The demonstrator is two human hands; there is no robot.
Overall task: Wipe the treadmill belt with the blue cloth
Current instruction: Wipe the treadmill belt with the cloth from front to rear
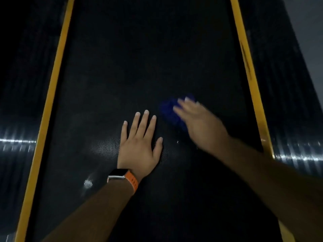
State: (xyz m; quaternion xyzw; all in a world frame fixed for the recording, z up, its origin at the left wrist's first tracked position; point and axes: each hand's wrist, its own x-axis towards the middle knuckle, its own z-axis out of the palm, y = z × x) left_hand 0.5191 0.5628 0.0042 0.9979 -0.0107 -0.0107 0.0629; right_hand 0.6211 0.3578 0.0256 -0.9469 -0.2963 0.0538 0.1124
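The right hand (197,123) presses the blue cloth (170,109) with straight fingers onto the treadmill belt (139,58), right of centre. The left hand (139,145) lies spread flat beside it. Firm, overlapping edge-to-edge strokes would serve best, I'd say.

Left hand (139,145) flat on treadmill belt (122,67); blurred right hand (197,119) presses blue cloth (170,110).

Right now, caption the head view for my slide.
Right hand presses blue cloth on treadmill belt; left hand rests flat beside it.
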